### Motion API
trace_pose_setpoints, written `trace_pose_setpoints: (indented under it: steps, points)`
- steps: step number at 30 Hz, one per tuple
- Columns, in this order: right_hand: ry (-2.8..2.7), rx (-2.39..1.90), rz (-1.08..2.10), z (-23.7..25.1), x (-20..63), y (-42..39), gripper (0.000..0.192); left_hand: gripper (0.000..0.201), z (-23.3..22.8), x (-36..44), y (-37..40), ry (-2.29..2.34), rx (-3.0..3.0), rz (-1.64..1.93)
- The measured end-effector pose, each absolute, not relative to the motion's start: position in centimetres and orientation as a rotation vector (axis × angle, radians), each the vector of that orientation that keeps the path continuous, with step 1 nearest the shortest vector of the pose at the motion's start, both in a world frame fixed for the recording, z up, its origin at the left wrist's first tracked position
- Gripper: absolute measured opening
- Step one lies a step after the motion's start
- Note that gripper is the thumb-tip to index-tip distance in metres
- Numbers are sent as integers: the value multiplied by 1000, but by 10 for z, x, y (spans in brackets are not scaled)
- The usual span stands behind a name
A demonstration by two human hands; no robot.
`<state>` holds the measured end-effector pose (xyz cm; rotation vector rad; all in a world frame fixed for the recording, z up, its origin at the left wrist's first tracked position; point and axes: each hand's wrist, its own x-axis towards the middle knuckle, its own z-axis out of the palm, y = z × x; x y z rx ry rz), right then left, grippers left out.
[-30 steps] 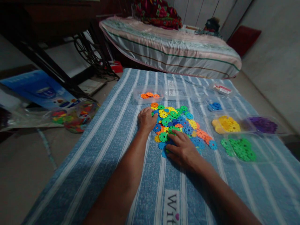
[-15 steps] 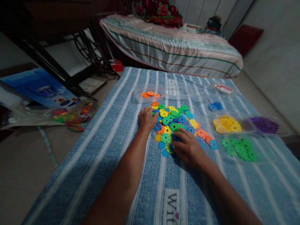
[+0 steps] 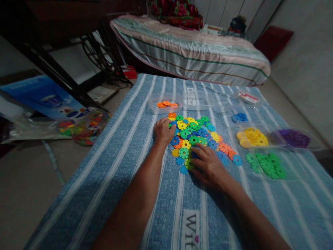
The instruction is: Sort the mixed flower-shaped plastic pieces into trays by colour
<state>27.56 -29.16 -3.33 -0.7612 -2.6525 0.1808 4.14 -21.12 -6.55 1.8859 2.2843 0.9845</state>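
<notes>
Your left hand (image 3: 162, 131) rests with fingers curled on the left edge of the pile of coloured discs (image 3: 201, 137) on the striped blue cloth (image 3: 109, 166); your right hand (image 3: 209, 166) lies flat, fingers spread, on its near edge.

One head-worn view only, so no second view shares the scene; you look forward and down from above your own forearms; the striped blue cloth (image 3: 125, 163) fills the near and middle frame at close range; a bed (image 3: 192, 52) lies well beyond, toward the top edge.
</notes>
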Motion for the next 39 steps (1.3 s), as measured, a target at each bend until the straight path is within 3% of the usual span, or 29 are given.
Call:
trace_pose_setpoints:
  steps: [3, 19, 24, 30, 39]
  points:
    - [-2689, -779, 163, -33, 269, -295, 19, 13, -65, 41, -211, 2278, 1880, 996]
    - [-2384, -686, 190, -38, 277, -286, 11, 11, -63, 41, -210, 2278, 1874, 981]
    - [-2644, -759, 177, -37, 270, -291, 28, 12, -63, 41, -210, 2267, 1887, 976]
    - [-2527, -753, 89, -50, 261, -293, 7, 13, -66, 40, -210, 2279, 1885, 985]
    - [-2232, -718, 173, -38, 277, -282, 16, 12, -64, 41, -210, 2286, 1875, 980]
